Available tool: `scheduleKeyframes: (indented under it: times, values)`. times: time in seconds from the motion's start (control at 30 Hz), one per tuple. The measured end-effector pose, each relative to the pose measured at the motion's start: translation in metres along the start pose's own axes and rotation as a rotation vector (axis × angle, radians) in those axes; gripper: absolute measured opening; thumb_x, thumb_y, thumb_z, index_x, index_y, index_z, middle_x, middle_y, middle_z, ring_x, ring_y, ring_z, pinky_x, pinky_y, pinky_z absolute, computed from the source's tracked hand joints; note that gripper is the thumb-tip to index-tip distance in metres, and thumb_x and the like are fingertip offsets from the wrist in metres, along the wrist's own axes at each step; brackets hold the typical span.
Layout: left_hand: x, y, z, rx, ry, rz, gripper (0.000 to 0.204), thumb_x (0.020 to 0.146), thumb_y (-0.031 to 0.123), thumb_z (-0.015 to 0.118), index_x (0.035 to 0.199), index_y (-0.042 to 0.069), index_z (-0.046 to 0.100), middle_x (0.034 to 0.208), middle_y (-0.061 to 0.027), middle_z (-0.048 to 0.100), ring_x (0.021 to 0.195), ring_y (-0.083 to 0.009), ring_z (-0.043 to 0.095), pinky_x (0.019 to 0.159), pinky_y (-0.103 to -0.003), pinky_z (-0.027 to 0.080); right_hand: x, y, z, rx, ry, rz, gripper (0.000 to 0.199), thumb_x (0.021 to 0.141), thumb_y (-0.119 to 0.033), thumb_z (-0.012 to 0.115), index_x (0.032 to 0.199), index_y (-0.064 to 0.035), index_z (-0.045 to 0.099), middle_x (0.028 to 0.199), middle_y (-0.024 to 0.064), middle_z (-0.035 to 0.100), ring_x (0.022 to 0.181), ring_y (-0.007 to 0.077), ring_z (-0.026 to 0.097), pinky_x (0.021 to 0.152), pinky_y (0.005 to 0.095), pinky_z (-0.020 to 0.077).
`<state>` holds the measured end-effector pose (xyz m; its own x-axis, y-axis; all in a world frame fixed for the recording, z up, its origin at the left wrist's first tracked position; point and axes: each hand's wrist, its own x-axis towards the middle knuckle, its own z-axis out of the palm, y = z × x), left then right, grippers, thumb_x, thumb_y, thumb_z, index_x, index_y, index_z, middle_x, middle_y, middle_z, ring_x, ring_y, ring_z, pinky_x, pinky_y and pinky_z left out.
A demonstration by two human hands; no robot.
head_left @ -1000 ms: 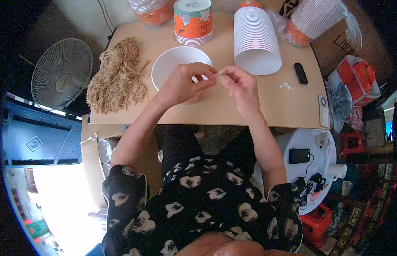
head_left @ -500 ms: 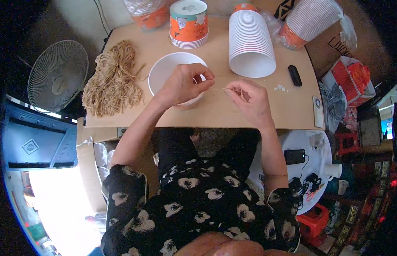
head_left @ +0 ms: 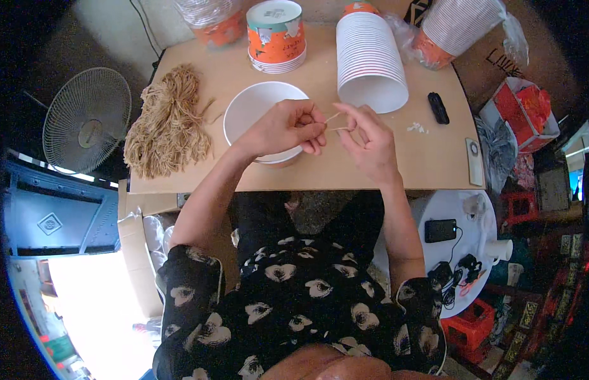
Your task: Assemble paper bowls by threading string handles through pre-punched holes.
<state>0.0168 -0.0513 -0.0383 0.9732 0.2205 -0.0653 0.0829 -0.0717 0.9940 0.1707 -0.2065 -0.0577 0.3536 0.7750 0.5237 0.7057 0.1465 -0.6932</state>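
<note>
The thin tan string (head_left: 335,123), light and limp, is pinched near its ends between left hand (head_left: 288,128) and right hand (head_left: 367,142), above the white bowl (head_left: 253,111).

Cluttered workshop: stacked paper bowls (head_left: 369,54)

A tan tabletop (head_left: 395,171) stands between a floor fan (head_left: 85,120) and a round white side table (head_left: 471,234).
</note>
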Motion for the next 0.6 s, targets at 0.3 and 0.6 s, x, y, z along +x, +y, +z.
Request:
scheduleKeyframes:
  times: [0.3, 0.6]
  values:
    - [0.0003, -0.0045, -0.0032, -0.009, 0.017, -0.017, 0.011, 0.099, 0.010, 0.057, 0.101, -0.001, 0.058, 0.085, -0.0091, 0.068, 0.075, -0.0145, 0.069, 0.065, -0.025, 0.056, 0.0007, 0.0072, 0.0002, -0.088, 0.043, -0.177, 0.027, 0.077, -0.001, 0.074, 0.103, -0.0085, 0.073, 0.083, 0.0071, 0.061, 0.067, 0.0211, 0.062, 0.060, 0.0333, 0.0504]
    - [-0.0058, 0.0017, -0.0026, 0.021, 0.026, -0.016, 0.016, 0.099, 0.014, 0.059, 0.100, -0.002, 0.060, 0.085, -0.0087, 0.069, 0.075, -0.0132, 0.068, 0.065, -0.024, 0.056, -0.0034, 0.0060, 0.0042, -0.033, 0.067, -0.129, 0.025, 0.076, -0.003, 0.077, 0.100, -0.0066, 0.073, 0.080, 0.0071, 0.061, 0.065, 0.0216, 0.063, 0.058, 0.0322, 0.0504]
